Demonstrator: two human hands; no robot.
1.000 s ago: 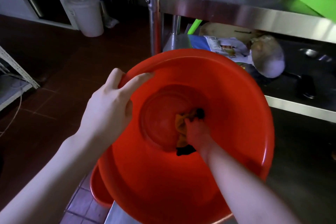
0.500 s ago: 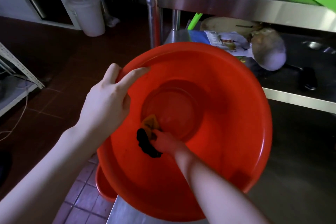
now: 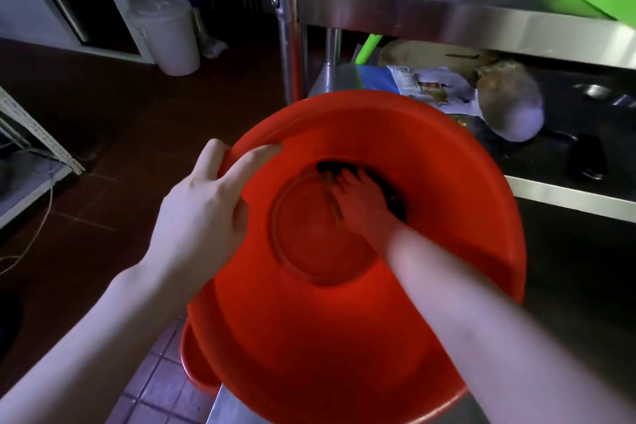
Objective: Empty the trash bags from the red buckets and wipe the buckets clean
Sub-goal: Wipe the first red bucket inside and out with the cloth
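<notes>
While the left hand (image 3: 203,213) is gripping the left rim of the red bucket (image 3: 344,337), thumb outside and fingers curled over the lip, the head view is showing the bucket tipped toward the person with its mouth facing the camera. That grip is most likely holding it tilted and steady so the inside can be seen and scrubbed against. Deep inside the bucket, the right hand (image 3: 361,203) is reaching to the far edge of the round base, its fingers bent over a dark cloth (image 3: 394,194) with a yellow patch and pressing it where base and wall are meeting. No bag is lining this bucket, so the wiping step appears to be the one in hand here. Both hands are thus touching the bucket, one on its rim and one in its bottom, with the forearm crossing its near wall. Under the bucket's lower left edge a second red bucket (image 3: 192,365) is peeking out; whether the two are touching I cannot tell. Below its near edge a steel worktop (image 3: 223,410) is showing, and beyond its far rim a steel shelf rack (image 3: 447,21) is standing.
</notes>
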